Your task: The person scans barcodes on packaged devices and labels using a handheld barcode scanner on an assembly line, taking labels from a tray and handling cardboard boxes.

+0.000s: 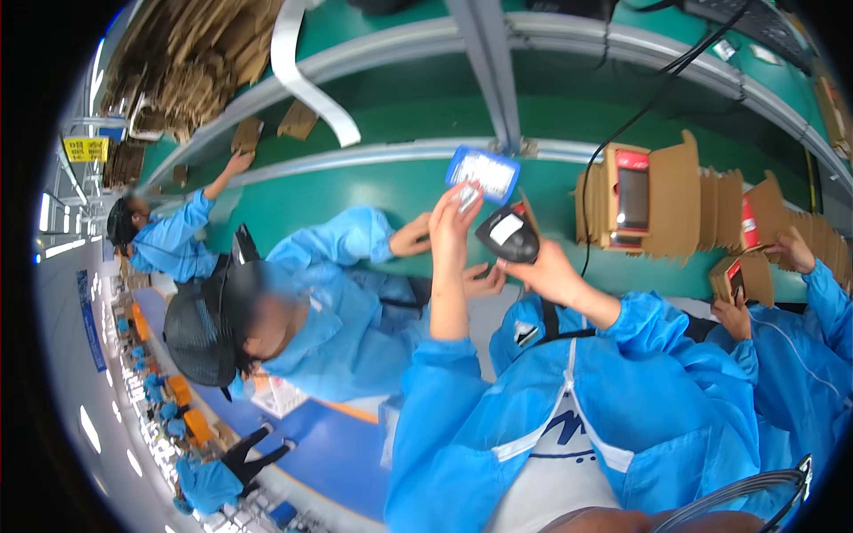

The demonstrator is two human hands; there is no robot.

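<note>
My right hand (562,274) is wrapped round a black handheld barcode scanner (508,233) with a white label on its top. Beside it my left hand (451,222) is raised, its fingers closed on a small white label (469,194). Just beyond those fingertips is a blue-edged plate (483,172) with a white printed face; whether the fingers touch it I cannot tell. Part of a small brown and red box (526,211) shows behind the scanner, mostly hidden.
Opened cardboard boxes (675,200), one with a dark-screened device (633,197), line the green bench (311,191) on the right. A black cable (597,169) hangs there. Co-workers (346,311) sit close on both sides. Metal rails (400,149) and a white strip (311,93) lie beyond.
</note>
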